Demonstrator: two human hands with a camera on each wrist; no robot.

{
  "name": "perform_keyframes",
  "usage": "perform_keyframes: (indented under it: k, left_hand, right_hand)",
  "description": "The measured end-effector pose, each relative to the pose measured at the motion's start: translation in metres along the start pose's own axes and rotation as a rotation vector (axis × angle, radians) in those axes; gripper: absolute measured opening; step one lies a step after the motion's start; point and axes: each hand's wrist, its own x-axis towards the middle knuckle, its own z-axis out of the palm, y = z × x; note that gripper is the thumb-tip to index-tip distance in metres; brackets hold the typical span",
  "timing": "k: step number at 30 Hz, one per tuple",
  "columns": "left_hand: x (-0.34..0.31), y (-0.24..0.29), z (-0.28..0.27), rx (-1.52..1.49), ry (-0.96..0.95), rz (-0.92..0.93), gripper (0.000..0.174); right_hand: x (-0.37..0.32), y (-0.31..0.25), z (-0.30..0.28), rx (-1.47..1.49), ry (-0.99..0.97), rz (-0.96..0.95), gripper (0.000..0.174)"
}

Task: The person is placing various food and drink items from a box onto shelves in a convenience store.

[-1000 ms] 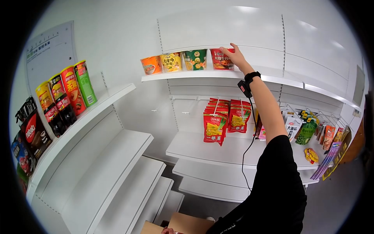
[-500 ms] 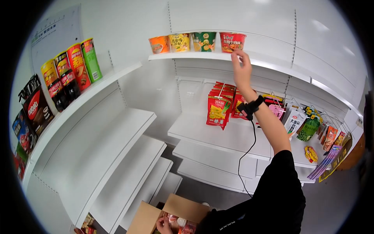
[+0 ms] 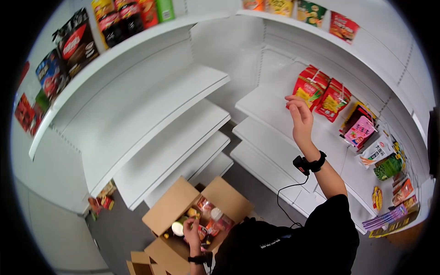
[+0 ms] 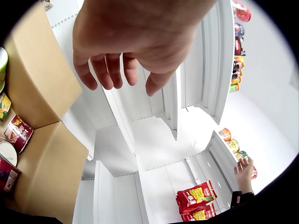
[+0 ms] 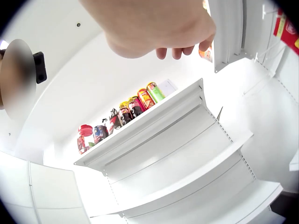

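My right hand (image 3: 301, 121) is in mid-air below the upper right shelf, its fingers loosely bent and holding nothing. In the head view it overlaps the edge of the red snack bags (image 3: 332, 101) hanging on hooks. A red instant noodle cup (image 3: 343, 27) stands on the shelf above, at the right end of a row of noodle cups. Low in the head view, my left hand (image 3: 192, 233) hovers over an open cardboard box (image 3: 172, 201) of mixed packaged goods. The left wrist view shows this hand's fingers (image 4: 112, 70) hanging loosely with nothing in them.
White tiered shelves (image 3: 156, 101) stand on the left, with bottles, chip cans and snack bags along their top. More hanging packets (image 3: 360, 131) line the right side. A second cardboard box (image 3: 140, 261) and some packets (image 3: 106, 197) are low at the left.
My right hand has left the red noodle cup, which stays on the shelf, and come down. The head view has tilted downward, bringing the box and my left hand into fuller view.
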Motion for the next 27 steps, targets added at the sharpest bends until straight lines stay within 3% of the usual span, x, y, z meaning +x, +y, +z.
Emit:
perform_keyframes:
  k: [9, 15, 21, 27]
  left_hand:
    - [-0.015, 0.006, -0.009, 0.048, 0.049, -0.056, 0.013]
    - [-0.02, -0.018, -0.023, 0.02, 0.081, -0.089, 0.013]
    - [-0.034, -0.029, -0.03, 0.048, 0.181, -0.194, 0.012]
    - [-0.05, -0.066, -0.048, 0.07, 0.269, -0.323, 0.014]
  right_hand:
    - [-0.083, 0.031, 0.032, 0.051, -0.216, 0.173, 0.014]
    - [-0.151, 0.068, 0.061, 0.16, -0.265, 0.467, 0.015]
    - [-0.248, 0.131, 0.095, -0.143, -0.769, 0.783, 0.031]
    - [-0.34, 0.147, 0.13, -0.038, -1.075, 1.516, 0.051]
